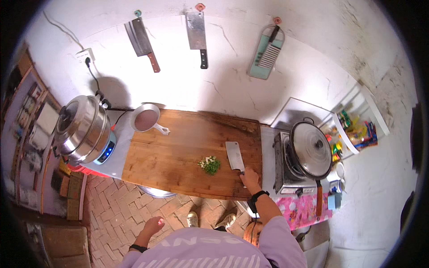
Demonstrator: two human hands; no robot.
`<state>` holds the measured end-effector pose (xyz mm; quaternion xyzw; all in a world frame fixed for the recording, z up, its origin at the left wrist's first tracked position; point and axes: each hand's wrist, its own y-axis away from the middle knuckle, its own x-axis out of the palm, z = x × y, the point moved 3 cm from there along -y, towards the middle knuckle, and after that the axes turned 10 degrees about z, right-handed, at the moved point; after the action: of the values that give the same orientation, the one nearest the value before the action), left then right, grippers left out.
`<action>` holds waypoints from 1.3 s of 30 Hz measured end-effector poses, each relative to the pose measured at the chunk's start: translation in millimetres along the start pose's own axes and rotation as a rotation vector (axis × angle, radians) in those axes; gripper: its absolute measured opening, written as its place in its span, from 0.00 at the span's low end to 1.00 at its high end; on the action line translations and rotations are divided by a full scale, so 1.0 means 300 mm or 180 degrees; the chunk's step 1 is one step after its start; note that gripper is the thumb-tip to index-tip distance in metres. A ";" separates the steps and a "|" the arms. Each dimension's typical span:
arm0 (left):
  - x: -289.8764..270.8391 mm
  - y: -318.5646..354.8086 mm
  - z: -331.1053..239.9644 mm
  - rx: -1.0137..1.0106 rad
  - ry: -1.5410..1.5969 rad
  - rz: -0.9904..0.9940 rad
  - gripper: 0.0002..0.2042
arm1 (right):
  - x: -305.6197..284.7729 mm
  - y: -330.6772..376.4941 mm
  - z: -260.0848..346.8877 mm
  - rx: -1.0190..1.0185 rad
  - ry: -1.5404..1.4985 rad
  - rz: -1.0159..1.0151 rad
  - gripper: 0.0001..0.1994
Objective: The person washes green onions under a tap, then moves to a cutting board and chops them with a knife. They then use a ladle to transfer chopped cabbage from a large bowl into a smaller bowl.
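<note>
The right hand (pixel 251 179) is gripping the cleaver (pixel 234 155) by its dark handle, the fingers curling round it with little gap showing, while the blade is lying low over the right part of the wooden board (pixel 178 138), apparently flat. The left hand (pixel 154 224) is hanging well away over the brick floor (pixel 109 201), its fingers loosely curling and nothing showing in its grasp. The chopped greens (pixel 209 165), mixed with pale bits, are sitting in a small heap on the board, just left of the blade and apart from it. The board itself is covering the middle of the bench (pixel 121 149), between a light-coloured pan (pixel 146 119) and the gas stove (pixel 286 176). For handling the cleaver well, the grip should be staying firm and close to the blade, the wrist turning calmly so that the edge is never swinging toward the body. The blade should be moving low and level, not brushing the heap and scattering it. With the left hand hanging clear of the edge, its present place is looking safe.
</note>
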<state>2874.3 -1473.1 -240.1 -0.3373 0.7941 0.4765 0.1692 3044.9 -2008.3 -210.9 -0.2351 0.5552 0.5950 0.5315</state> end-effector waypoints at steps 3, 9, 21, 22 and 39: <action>0.022 -0.014 -0.100 -0.0005 0.0075 -0.0099 0.16 | -0.023 -0.039 0.008 0.0162 -0.0102 -0.0043 0.21; 0.037 -0.018 -0.279 -0.0019 0.0246 -0.0034 0.16 | -0.137 -0.197 0.037 0.0039 -0.0836 -0.0325 0.21; 0.108 -0.122 -0.338 0.0270 0.0162 0.0173 0.15 | -0.155 0.049 0.033 -0.0579 -0.1071 0.0461 0.22; 0.098 -0.143 -0.360 0.0420 0.0138 0.0125 0.15 | -0.248 0.068 0.009 -0.0642 -0.0870 -0.0031 0.19; 0.117 -0.346 -0.809 0.1121 -0.0306 -0.0071 0.11 | -1.071 0.147 -0.834 0.0278 0.0747 -0.1443 0.24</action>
<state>2934.4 -1730.5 -209.0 -0.2880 0.8525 0.3437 0.2687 3032.2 -2347.6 18.4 -0.3977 0.5714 0.4048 0.5929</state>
